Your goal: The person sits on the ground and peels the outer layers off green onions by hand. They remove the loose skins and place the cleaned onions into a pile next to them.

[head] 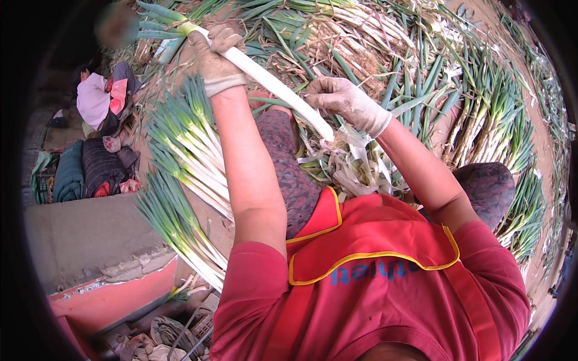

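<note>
My left hand (pixel 219 56), in a soiled knit work glove, grips a long Welsh onion (pixel 277 88) just below its green leaves. Its smooth white shaft slants down to the right, and the root end hangs above a pile of pale stripped skins (pixel 356 162). My right hand (pixel 345 101), gloved too, is beside the lower shaft with its fingers curled. Whether a bit of skin is pinched in those fingertips cannot be made out. Left of my knee, clean white-stemmed Welsh onions (pixel 198 167) lie in a row, partly hidden by my left forearm.
Untrimmed Welsh onions (pixel 343 45) with dry leaves are heaped ahead. More bundles (pixel 487 108) lie at the right, beside my knee. Rolled quilts (pixel 97 169) and heaped cloths (pixel 97 97) are at the left, behind a low concrete ledge (pixel 90 234). A wire-handled basket (pixel 201 327) stands lower left.
</note>
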### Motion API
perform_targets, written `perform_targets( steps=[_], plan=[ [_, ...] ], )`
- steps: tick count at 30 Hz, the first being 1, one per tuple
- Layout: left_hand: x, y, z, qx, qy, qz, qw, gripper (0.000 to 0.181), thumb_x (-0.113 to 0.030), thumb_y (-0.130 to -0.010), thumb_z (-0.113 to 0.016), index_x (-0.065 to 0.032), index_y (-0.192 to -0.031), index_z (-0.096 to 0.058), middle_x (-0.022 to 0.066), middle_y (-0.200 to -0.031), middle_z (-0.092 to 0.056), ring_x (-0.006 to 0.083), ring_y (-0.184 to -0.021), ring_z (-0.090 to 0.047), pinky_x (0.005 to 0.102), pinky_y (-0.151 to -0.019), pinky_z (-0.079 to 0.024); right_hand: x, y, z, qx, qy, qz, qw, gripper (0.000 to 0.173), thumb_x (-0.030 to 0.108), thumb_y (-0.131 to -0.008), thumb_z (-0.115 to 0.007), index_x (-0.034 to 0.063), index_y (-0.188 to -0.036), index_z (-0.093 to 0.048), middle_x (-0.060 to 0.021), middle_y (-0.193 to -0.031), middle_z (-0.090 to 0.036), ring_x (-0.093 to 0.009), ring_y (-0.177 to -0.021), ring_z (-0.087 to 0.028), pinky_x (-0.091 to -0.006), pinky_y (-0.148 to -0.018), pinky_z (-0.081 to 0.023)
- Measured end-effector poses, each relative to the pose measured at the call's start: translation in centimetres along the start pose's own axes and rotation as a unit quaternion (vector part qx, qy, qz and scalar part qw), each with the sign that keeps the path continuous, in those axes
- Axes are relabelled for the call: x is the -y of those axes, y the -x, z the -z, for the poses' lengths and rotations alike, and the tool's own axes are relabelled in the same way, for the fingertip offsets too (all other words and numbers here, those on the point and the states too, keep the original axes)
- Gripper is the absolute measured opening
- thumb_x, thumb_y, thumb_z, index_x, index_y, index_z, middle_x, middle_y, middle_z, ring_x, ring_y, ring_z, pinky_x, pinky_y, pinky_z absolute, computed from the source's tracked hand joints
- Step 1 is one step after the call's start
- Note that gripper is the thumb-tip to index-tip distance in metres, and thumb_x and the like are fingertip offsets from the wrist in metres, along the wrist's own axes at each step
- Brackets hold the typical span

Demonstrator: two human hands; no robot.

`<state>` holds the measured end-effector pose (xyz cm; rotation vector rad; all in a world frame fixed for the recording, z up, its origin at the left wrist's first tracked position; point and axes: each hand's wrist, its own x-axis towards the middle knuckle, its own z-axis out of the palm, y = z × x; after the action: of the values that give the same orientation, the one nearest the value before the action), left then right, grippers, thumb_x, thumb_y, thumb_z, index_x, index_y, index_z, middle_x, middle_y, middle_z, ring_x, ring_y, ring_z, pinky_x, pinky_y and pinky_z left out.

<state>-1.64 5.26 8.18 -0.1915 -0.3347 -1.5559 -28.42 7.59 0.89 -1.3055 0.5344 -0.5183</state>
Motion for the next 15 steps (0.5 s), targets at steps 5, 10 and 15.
perform_targets(
  steps=[5, 10, 15],
  plan=[
    [-0.5, 0.2, -0.1, 0.031, -0.001, 0.015, 0.999, 0.051, -0.044, -0.09, -0.058, 0.001, -0.114, -0.057, -0.0025, -0.069, -0.037, 0.0091, -0.053, -0.035, 0.0245, -0.049, -0.033, -1.4, 2.4, 0.2, -0.033, 0.112, 0.038, 0.992, 0.017, 0.015, -0.084, -0.066, -0.0001, -0.087, -0.059, -0.0011, -0.076, -0.058, -0.008, -0.071, -0.053, -0.0253, -0.065, -0.046],
    [-0.9, 0.2, 0.3, 0.029, 0.005, 0.009, 1.0, 0.054, -0.047, -0.091, -0.055, 0.0021, -0.113, -0.057, -0.0019, -0.068, -0.037, 0.0099, -0.053, -0.036, 0.0263, -0.049, -0.035, -0.5, 5.7, 0.1, -0.026, 0.108, 0.038, 0.993, 0.013, 0.011, -0.086, -0.064, 0.0005, -0.089, -0.058, 0.0011, -0.078, -0.054, -0.007, -0.074, -0.049, -0.0238, -0.067, -0.043],
    [-1.0, 0.1, 0.6, 0.007, 0.005, 0.014, 1.0, 0.046, -0.049, -0.09, -0.057, -0.0042, -0.092, -0.048, -0.002, -0.066, -0.038, 0.0097, -0.05, -0.037, 0.0252, -0.047, -0.035, 0.5, 8.3, -0.3, 0.0, 0.165, 0.018, 0.986, 0.012, 0.011, -0.087, -0.063, 0.0007, -0.088, -0.057, 0.0011, -0.075, -0.052, -0.007, -0.072, -0.047, -0.0249, -0.066, -0.042]
  ],
)
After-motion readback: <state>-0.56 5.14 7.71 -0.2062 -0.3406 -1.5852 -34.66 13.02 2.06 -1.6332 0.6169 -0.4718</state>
